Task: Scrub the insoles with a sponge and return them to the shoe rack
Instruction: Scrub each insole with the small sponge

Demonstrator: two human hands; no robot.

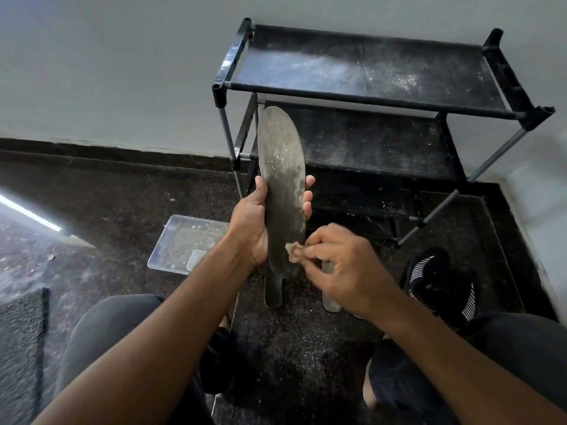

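Head view: in front of the shoe rack [377, 96], the left hand [254, 231] grips an upright insole [282, 185], fingers curled round its edges. The right hand [340, 265] pinches a sponge [293, 251] against the insole's lower end.

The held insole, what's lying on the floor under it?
Under the insole, two more insoles lie on the dark floor; only their near ends show, the rest covered by both hands.

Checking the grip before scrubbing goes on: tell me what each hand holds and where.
Left hand grips the insole around its lower middle. Right hand pinches a small sponge against the insole's heel end.
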